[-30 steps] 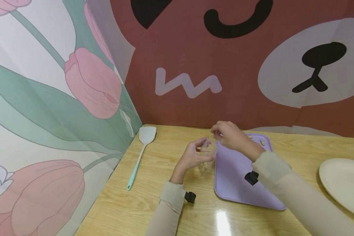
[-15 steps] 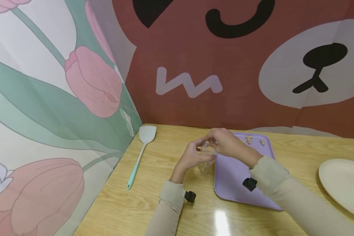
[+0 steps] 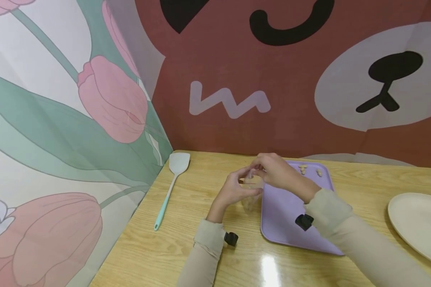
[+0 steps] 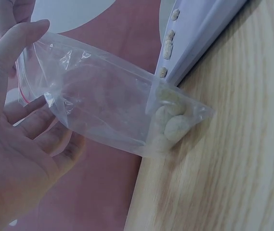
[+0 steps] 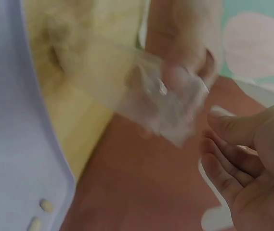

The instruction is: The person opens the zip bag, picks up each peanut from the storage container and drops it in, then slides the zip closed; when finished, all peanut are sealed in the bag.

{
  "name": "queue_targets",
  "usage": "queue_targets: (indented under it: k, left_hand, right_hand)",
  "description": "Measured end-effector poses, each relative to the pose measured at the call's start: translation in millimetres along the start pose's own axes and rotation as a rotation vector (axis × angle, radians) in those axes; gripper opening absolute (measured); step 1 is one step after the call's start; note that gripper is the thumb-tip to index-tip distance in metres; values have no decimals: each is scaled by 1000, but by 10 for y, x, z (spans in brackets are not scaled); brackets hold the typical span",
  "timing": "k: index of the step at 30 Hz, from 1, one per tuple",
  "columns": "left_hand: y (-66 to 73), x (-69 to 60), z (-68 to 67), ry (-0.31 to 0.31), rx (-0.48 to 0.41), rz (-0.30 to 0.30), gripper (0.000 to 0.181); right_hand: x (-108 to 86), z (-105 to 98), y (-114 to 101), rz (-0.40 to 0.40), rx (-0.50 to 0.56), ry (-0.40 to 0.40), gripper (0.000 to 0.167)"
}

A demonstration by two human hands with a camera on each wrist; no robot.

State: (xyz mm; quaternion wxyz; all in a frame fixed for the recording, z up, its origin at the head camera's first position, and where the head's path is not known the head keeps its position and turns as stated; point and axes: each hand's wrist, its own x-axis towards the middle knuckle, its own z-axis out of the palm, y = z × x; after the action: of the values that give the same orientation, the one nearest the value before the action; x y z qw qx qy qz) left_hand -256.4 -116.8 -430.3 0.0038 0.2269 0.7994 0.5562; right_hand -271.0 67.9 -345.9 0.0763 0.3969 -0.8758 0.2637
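A clear zip bag (image 4: 103, 91) hangs from my left hand (image 3: 233, 189), whose thumb and fingers hold it near its mouth. Several pale pieces, perhaps peanuts in their shells (image 4: 176, 127), lie in its bottom corner. My right hand (image 3: 274, 169) is at the bag's mouth with bent fingers. In the right wrist view its thumb and fingers (image 5: 221, 173) stand a little apart beside the bag, with nothing visible between them. Similar peanut-like pieces (image 3: 303, 169) lie near the far edge of the purple tray (image 3: 291, 215), partly under my right arm.
A turner (image 3: 179, 164) with a pale head and turquoise handle lies left of my hands on the wooden table (image 3: 208, 167). At the right stands a cream plate (image 3: 420, 223). A printed backdrop (image 3: 230, 135) rises behind the table's far edge.
My right hand has come leftward and down from over the tray's far left corner to the bag's mouth, where it stays. My left hand keeps its hold almost unmoved.
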Motion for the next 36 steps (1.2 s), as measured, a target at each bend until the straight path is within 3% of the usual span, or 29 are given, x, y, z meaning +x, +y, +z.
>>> queue_targets:
  k: [4, 11, 16, 22, 31, 36]
  left_hand:
    - [-61, 13, 1, -3, 4, -9, 78]
    - [-90, 4, -25, 4, -3, -19, 78]
    - [-110, -10, -43, 4, -4, -20, 79]
    - [-114, 6, -21, 19, -11, -6, 79]
    - [-86, 26, -5, 35, 4, -47, 80]
    - [-123, 38, 1, 11, -11, -36, 80]
  right_hand:
    - [-3, -160, 127, 10, -16, 68, 13]
    - [-37, -347, 578, 206, -55, 65, 13]
    - [-136, -178, 1005, 307, -104, -16, 15]
    - [-271, 146, 1366, 309, -116, -55, 22]
    - [-353, 382, 1547, 327, -120, -71, 8]
    - [-396, 451, 1567, 371, -72, -101, 10]
